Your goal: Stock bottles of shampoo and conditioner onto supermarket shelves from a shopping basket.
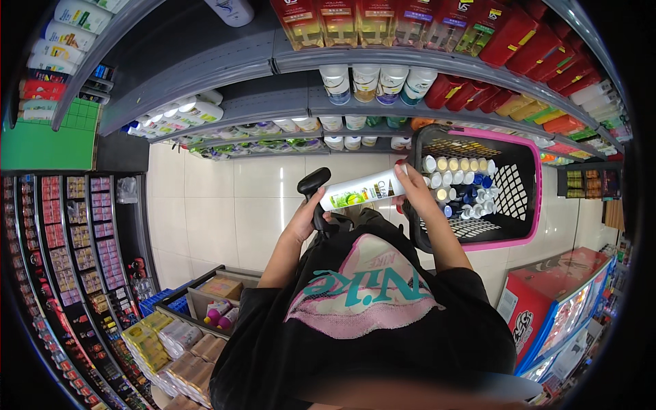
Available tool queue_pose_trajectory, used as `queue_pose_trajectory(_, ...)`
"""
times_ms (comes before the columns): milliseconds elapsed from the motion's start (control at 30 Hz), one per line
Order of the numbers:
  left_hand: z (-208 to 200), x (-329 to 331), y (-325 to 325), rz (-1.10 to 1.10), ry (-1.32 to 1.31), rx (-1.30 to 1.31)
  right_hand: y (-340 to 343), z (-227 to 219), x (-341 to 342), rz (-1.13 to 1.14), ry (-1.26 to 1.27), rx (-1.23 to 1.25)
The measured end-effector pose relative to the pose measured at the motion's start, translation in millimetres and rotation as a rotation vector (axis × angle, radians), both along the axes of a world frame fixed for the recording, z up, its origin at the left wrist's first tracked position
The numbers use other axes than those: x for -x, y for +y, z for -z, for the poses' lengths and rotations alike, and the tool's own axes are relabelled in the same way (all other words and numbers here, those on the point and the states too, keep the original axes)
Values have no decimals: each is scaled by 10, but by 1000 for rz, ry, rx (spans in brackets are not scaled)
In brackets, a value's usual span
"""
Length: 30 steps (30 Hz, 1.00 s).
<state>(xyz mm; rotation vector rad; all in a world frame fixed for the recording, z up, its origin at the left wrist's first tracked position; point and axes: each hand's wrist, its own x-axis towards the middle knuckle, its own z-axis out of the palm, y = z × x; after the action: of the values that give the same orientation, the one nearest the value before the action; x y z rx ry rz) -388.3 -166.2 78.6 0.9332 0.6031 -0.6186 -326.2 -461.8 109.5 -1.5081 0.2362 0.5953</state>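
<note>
My left hand (305, 217) is closed round the handle of a black handheld barcode scanner (313, 180), its wide head up and to the left. Just to the right, a white shampoo bottle (362, 192) with a green picture on its label lies almost level in the air. My right hand (415, 190) grips its right end, and its left end comes close to the scanner and my left fingers. Beside my right hand stands a black plastic basket (502, 229) with a pink rim. Several bottles (459, 179) with white, cream and blue caps stand in its left part.
Ahead runs a grey shelf unit (205, 78) with white bottles (365, 82) and red boxes (509, 42). Packed racks (65, 253) line the left side. A grey bin (198, 301) and stacked packs (154, 342) stand at lower left, a red display case (547, 294) at lower right.
</note>
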Motion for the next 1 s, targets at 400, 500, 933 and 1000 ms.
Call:
queue_pose_trajectory(400,-45,7,-73,62,-1,44,14,222,558,229,54,-346)
queue_pose_trajectory(500,-51,-5,-95,92,-10,14,44,309,625,261,32,-366)
queue_pose_trajectory(933,-196,-31,-320,213,-167,-219,-354,204,332,541,-75,-182)
queue_pose_trajectory(1000,-188,-4,-259,173,-196,-216,-378,177,251,508,-69,-155)
